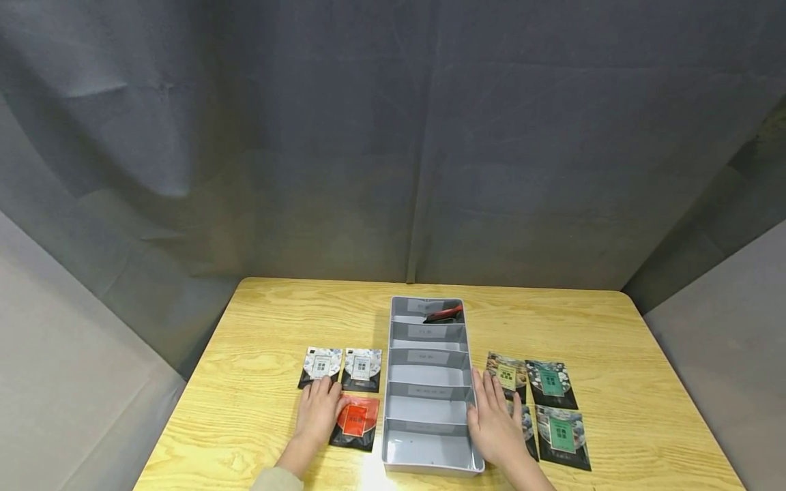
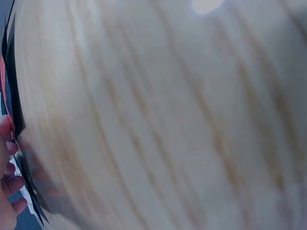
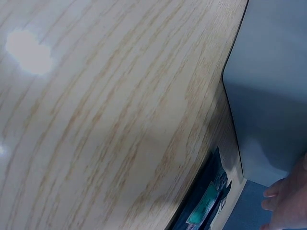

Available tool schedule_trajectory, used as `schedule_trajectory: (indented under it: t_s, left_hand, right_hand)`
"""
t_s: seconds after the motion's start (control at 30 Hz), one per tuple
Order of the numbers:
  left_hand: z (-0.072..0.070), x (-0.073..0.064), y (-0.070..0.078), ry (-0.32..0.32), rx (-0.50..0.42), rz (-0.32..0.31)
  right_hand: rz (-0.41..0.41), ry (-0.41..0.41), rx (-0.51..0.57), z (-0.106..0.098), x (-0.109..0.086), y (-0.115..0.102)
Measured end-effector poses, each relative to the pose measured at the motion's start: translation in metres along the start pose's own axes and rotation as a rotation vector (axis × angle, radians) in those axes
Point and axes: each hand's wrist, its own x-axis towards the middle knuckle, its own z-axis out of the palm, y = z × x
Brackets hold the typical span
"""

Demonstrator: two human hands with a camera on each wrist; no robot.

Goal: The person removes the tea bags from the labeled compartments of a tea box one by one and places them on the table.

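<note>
My left hand [image 1: 316, 413] lies left of the grey divided tray [image 1: 432, 469], fingertips at the lower edge of a white-and-black packet [image 1: 322, 364]. Its thumb touches the top corner of a red-and-black packet [image 1: 354, 424]. In the left wrist view, that hand [image 2: 6, 184] shows at the left edge, fingers slightly bent beside the packets. A second white-and-black packet [image 1: 362, 369] lies alongside the first. My right hand [image 1: 495, 424] rests with extended fingers against the tray's right side, partly covering a dark packet [image 1: 527, 431]. In the right wrist view, the hand [image 3: 290, 199] is by the tray wall.
A red-and-black item [image 1: 443, 314] lies in the tray's rearmost compartment. Right of the tray are a yellow-labelled packet [image 1: 507, 375] and two green-labelled packets, one farther back [image 1: 551, 383] and one nearer [image 1: 561, 436]. Dark cloth [image 1: 344, 170] hangs behind the wooden table [image 1: 239, 382].
</note>
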Motion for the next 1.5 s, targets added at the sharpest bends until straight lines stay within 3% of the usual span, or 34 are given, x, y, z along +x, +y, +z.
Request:
schedule_trajectory:
  t_s: [0.53, 0.7, 0.9, 1.13, 1.5]
  left_hand:
    - [0.003, -0.001, 0.000, 0.030, 0.005, -0.007]
    - [-0.005, 0.008, 0.003, 0.050, -0.026, -0.026]
    - [-0.019, 0.034, 0.011, 0.061, -0.068, -0.040]
    - [-0.040, 0.077, 0.029, 0.101, -0.062, 0.028]
    - [-0.061, 0.139, 0.062, 0.031, 0.050, 0.152]
  right_hand:
    - [0.007, -0.004, 0.006, -0.001, 0.000, 0.000]
    - [0.008, -0.003, 0.006, -0.001, 0.000, 0.000]
    - [0.005, -0.001, 0.002, 0.000, 0.000, 0.000]
    - [0.006, 0.001, -0.002, 0.000, -0.001, -0.001]
    - [-0.004, 0.022, -0.005, 0.000, -0.001, -0.001]
